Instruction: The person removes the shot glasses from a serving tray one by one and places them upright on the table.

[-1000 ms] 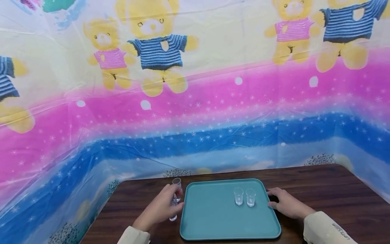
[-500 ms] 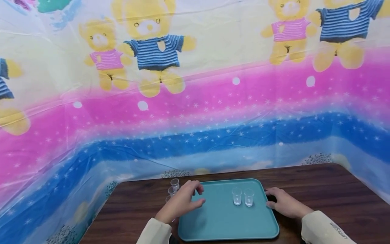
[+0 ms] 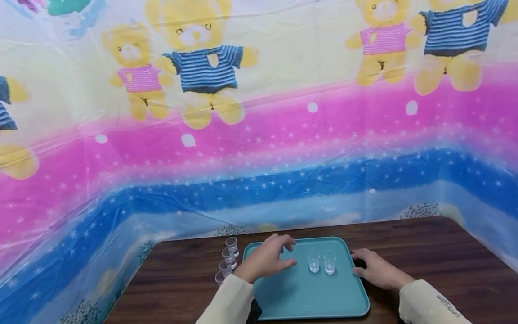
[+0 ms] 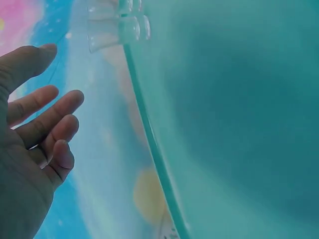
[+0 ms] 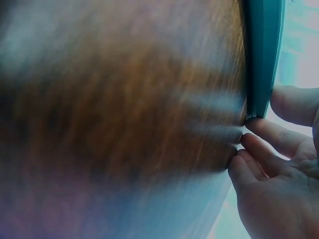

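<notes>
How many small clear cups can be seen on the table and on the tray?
6. Two cups stand side by side on the teal tray. Four cups stand in a row on the table, left of the tray; the left sleeve may hide more.

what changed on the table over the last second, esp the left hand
The left hand let go of the small clear cups beside the tray and moved rightward over the teal tray, toward the two cups standing on it; it now hovers open and holds nothing. The row of cups left of the tray now shows in full. The right hand stayed at the tray's right edge, and the two cups on the tray did not move.
</notes>
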Available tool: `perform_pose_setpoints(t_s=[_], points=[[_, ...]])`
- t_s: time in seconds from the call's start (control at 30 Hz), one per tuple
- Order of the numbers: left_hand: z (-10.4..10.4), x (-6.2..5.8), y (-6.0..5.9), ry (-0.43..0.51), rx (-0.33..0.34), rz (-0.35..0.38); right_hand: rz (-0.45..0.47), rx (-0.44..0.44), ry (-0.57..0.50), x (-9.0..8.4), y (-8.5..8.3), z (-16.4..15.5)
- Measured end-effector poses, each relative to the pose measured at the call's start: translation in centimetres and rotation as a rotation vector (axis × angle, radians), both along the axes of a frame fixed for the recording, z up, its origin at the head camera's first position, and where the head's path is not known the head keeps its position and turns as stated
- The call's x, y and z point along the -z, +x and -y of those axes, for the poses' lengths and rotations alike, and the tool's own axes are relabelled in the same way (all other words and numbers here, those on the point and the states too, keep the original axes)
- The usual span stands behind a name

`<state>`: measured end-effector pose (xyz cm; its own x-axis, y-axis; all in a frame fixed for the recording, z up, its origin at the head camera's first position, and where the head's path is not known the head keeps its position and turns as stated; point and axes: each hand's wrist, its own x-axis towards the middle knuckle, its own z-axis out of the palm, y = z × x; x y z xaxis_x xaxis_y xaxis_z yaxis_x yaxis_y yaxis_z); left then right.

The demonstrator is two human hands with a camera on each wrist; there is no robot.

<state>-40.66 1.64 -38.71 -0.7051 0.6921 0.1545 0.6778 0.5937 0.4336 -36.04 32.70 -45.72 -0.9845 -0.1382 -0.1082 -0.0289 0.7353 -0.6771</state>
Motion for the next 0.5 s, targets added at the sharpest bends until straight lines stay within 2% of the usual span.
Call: perform_pose_setpoints(t_s=[0.13,0.27,0.4,0.5], points=[[-2.0,-0.3,-0.4,-0.028,0.019,0.008,0.005,0.002,-0.003,0.0,0.1,-0.1],[-3.5,0.1,-0.9,-0.057,0.028,0.032,0.006,0.001,-0.015,0.1,0.1,-0.2],[-4.5,0.8,-1.1,-0.08,0.005,0.056,0.004,0.0,-0.02,0.1,0.1,-0.2],[-5.1,1.0,-1.0,-0.091,-0.026,0.045,0.001,0.002,-0.019,0.1,0.1,-0.1]])
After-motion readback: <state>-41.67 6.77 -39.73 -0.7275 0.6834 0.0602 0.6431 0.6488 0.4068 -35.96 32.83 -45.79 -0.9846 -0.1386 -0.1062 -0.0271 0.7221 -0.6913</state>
